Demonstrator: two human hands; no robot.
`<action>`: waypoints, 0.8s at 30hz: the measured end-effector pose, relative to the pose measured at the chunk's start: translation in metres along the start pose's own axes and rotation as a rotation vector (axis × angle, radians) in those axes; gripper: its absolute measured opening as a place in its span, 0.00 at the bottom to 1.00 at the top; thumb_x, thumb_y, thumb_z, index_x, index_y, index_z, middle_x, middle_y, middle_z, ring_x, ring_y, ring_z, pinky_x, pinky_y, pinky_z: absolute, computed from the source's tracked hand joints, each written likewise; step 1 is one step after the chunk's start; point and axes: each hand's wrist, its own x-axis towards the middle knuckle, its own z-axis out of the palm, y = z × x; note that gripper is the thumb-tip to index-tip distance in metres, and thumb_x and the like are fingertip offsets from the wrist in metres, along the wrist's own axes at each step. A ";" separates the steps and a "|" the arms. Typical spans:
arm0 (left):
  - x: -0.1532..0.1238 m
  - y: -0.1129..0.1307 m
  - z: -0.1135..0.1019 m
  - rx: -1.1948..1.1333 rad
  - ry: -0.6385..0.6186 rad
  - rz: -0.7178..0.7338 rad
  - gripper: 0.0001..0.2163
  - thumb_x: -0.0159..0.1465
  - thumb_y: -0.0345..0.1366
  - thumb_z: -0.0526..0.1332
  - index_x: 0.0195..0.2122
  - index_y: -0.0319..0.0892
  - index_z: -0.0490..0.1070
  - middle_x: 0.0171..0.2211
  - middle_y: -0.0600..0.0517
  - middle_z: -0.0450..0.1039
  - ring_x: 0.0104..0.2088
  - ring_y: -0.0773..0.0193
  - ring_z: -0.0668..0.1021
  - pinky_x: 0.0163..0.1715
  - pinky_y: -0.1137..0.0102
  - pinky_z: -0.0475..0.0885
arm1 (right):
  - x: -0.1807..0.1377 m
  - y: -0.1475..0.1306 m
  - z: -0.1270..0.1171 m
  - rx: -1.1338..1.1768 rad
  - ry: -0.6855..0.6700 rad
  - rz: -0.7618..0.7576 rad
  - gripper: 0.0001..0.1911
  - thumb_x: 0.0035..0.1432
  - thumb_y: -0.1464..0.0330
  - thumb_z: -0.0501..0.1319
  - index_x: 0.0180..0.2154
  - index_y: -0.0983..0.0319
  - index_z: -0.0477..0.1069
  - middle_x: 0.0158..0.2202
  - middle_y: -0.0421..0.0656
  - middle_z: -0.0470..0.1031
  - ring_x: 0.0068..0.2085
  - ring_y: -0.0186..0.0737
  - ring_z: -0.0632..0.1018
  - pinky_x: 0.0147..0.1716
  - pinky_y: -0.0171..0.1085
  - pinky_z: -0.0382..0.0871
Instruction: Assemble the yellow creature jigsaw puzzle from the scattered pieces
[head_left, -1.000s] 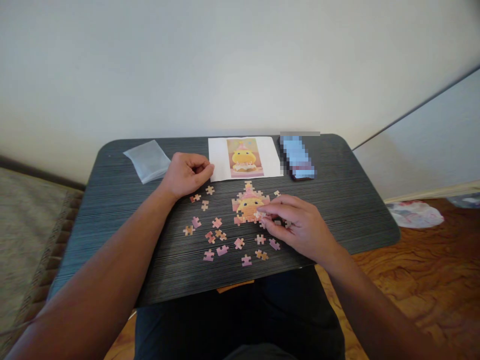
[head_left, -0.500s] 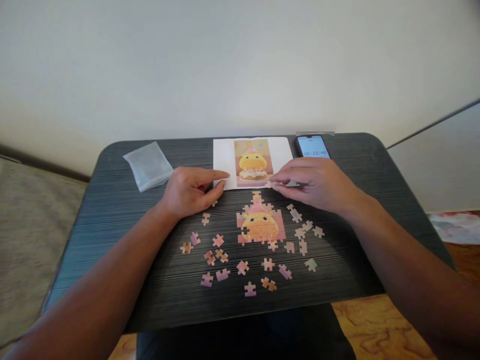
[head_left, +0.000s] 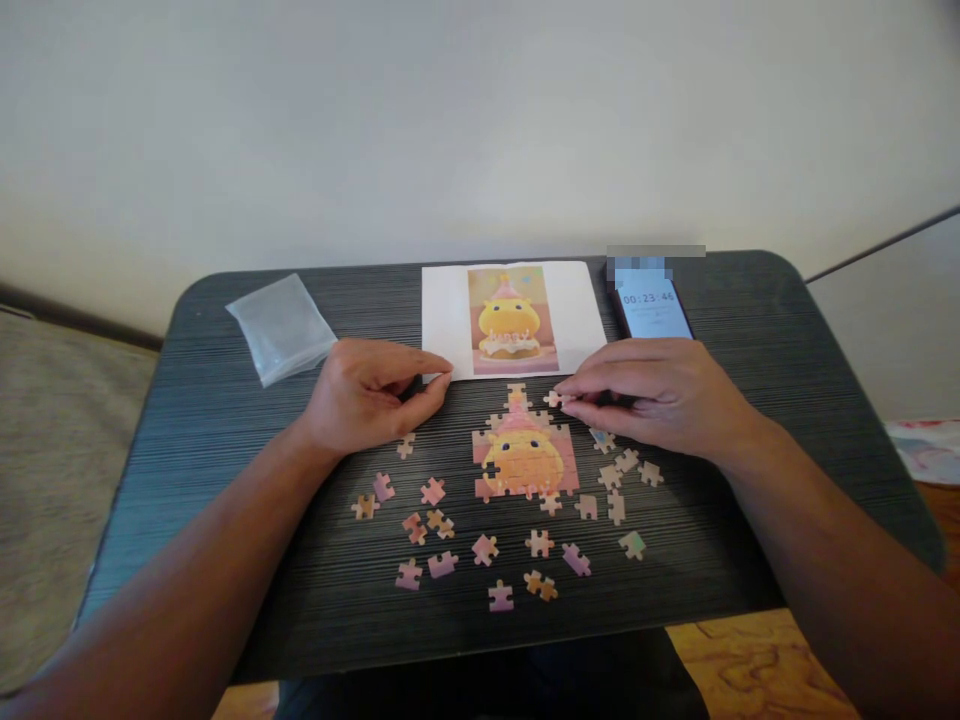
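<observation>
My right hand (head_left: 637, 395) pinches a small pale puzzle piece (head_left: 556, 399) between thumb and fingertips. That piece hovers just right of the top of a partly joined puzzle (head_left: 525, 450), which shows a yellow animal with a pink hat. My left hand (head_left: 379, 390) rests by the lower left corner of a white sheet (head_left: 446, 310), its thumb and index tips together; whether anything is between them is hidden. The sheet bears a printed picture (head_left: 510, 318) of the same animal above a cake. Loose pieces lie around, among them a pinkish one (head_left: 433, 491) and a greenish one (head_left: 632, 544).
A clear plastic bag (head_left: 281, 328) lies at the table's back left. Behind my right hand, a phone (head_left: 652, 310) displays a running timer. The dark, ribbed table (head_left: 337, 620) has rounded corners and stands against a pale wall (head_left: 480, 130).
My right hand has drawn the piece back off the sheet toward the puzzle's top right. My left thumb and index have closed together. The view has shifted slightly.
</observation>
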 end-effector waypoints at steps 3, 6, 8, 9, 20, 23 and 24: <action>-0.001 0.005 0.000 -0.017 -0.019 -0.003 0.04 0.70 0.38 0.70 0.41 0.48 0.86 0.16 0.58 0.70 0.16 0.70 0.68 0.20 0.68 0.61 | 0.000 0.000 0.002 0.043 -0.010 -0.019 0.07 0.72 0.63 0.70 0.47 0.49 0.88 0.42 0.38 0.90 0.39 0.40 0.88 0.38 0.42 0.81; -0.001 0.010 0.002 -0.023 -0.062 0.024 0.04 0.70 0.38 0.70 0.42 0.48 0.87 0.18 0.58 0.73 0.17 0.70 0.69 0.21 0.68 0.63 | 0.001 0.001 0.005 0.057 -0.034 -0.037 0.07 0.72 0.62 0.70 0.48 0.50 0.88 0.40 0.39 0.90 0.38 0.38 0.88 0.38 0.39 0.79; -0.002 0.012 0.003 -0.010 -0.070 0.050 0.04 0.71 0.38 0.71 0.42 0.48 0.87 0.19 0.59 0.74 0.17 0.71 0.70 0.22 0.68 0.65 | 0.002 0.002 0.008 0.063 -0.043 -0.033 0.07 0.73 0.62 0.69 0.48 0.50 0.88 0.40 0.38 0.90 0.38 0.37 0.87 0.39 0.37 0.78; -0.002 0.013 0.004 0.000 -0.069 0.062 0.04 0.71 0.38 0.71 0.42 0.48 0.87 0.19 0.59 0.75 0.18 0.71 0.71 0.23 0.69 0.65 | 0.002 0.002 0.009 0.068 -0.046 -0.029 0.07 0.74 0.61 0.69 0.48 0.50 0.87 0.40 0.38 0.90 0.39 0.37 0.87 0.39 0.37 0.78; -0.002 0.016 0.002 0.013 -0.022 0.000 0.10 0.72 0.37 0.67 0.33 0.46 0.84 0.19 0.57 0.75 0.18 0.70 0.72 0.21 0.68 0.61 | 0.001 0.001 0.011 0.193 -0.032 0.073 0.07 0.70 0.59 0.73 0.44 0.54 0.87 0.37 0.37 0.90 0.33 0.34 0.86 0.33 0.35 0.75; -0.001 0.017 0.001 -0.003 -0.012 0.005 0.10 0.72 0.38 0.67 0.33 0.45 0.84 0.19 0.56 0.76 0.17 0.70 0.71 0.21 0.68 0.60 | 0.000 0.002 0.011 0.234 -0.044 0.074 0.10 0.71 0.58 0.73 0.50 0.53 0.87 0.40 0.38 0.91 0.37 0.36 0.88 0.36 0.36 0.79; -0.001 0.017 0.001 -0.003 -0.015 0.002 0.10 0.71 0.38 0.67 0.33 0.45 0.84 0.19 0.56 0.76 0.17 0.70 0.71 0.21 0.68 0.60 | 0.000 0.003 0.012 0.250 -0.047 0.077 0.12 0.70 0.58 0.73 0.52 0.53 0.86 0.41 0.38 0.91 0.38 0.36 0.89 0.37 0.36 0.81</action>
